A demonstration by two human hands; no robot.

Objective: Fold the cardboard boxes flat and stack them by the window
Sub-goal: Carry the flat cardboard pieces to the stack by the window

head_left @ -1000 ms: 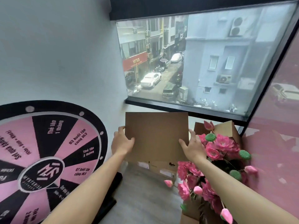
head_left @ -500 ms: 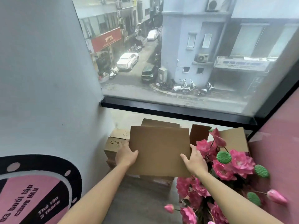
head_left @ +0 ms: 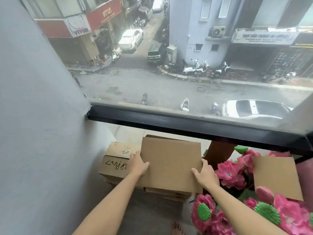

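As flattened box hides stack

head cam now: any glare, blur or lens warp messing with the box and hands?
Head view: soft daylight, no hard shadows; flattened box, left hand and right hand sharp. Window frame slants and bows from wide-angle warp. Street behind the glass looks hazy. Flowers slightly soft.

"VITUS" on red shop sign, "1/20" handwritten on cardboard box
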